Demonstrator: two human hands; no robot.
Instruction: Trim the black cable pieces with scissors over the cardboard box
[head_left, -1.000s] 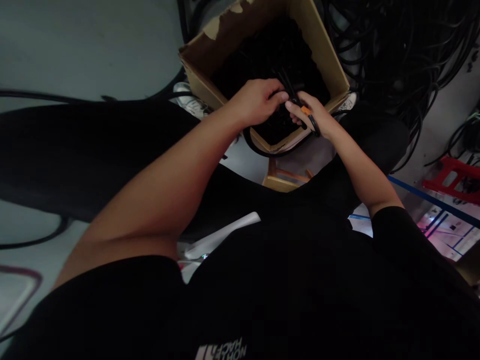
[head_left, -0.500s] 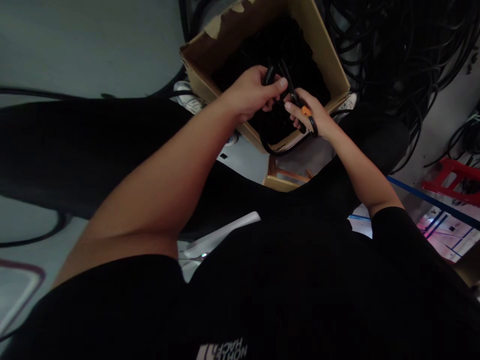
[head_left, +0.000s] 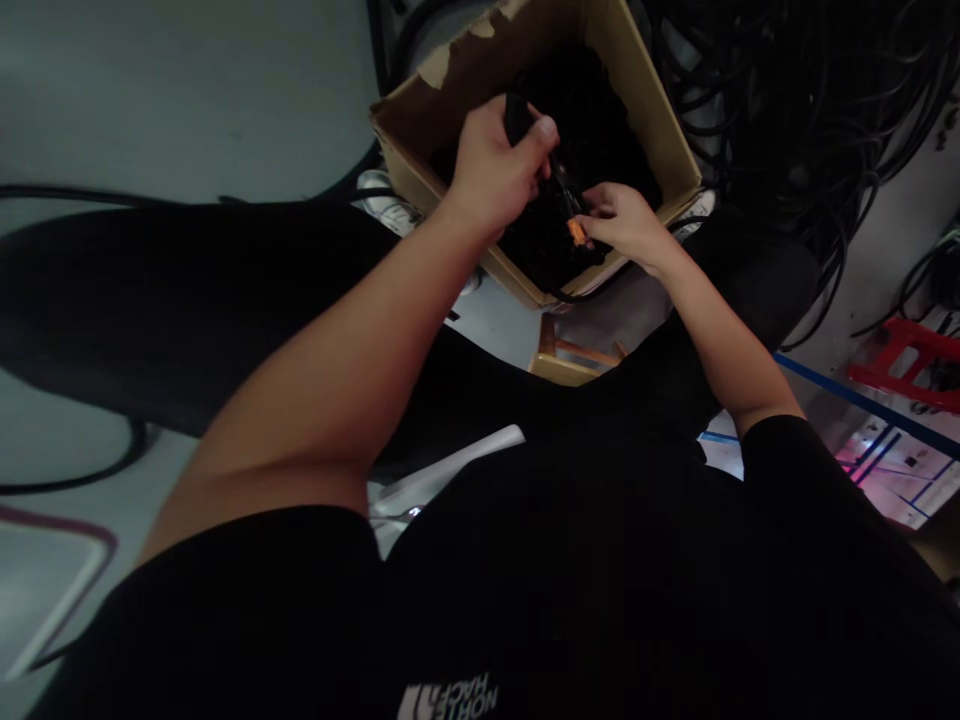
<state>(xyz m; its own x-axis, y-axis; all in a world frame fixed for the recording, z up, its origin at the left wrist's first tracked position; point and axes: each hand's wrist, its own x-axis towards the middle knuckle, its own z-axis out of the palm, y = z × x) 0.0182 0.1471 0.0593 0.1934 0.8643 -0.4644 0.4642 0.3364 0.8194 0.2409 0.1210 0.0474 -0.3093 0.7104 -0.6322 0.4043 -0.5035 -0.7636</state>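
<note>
An open cardboard box (head_left: pixel 660 110) full of black cables sits between my knees. My left hand (head_left: pixel 491 170) is closed around a black cable bundle (head_left: pixel 517 115), lifted over the box's near left side. My right hand (head_left: pixel 626 225) is closed on a small tool with an orange part (head_left: pixel 576 232), held just above the cables at the box's near edge. A thin black cable runs between the two hands.
A big tangle of black cables (head_left: pixel 795 90) lies to the right of the box. A small wooden stool (head_left: pixel 574 360) stands under the box. A red plastic piece (head_left: pixel 926 355) is at the far right; black cables (head_left: pixel 75 190) cross the grey floor on the left.
My left hand has risen and moved away over the box, carrying the cable bundle. My right hand has shifted slightly left, its orange-marked tool now turned inward over the box.
</note>
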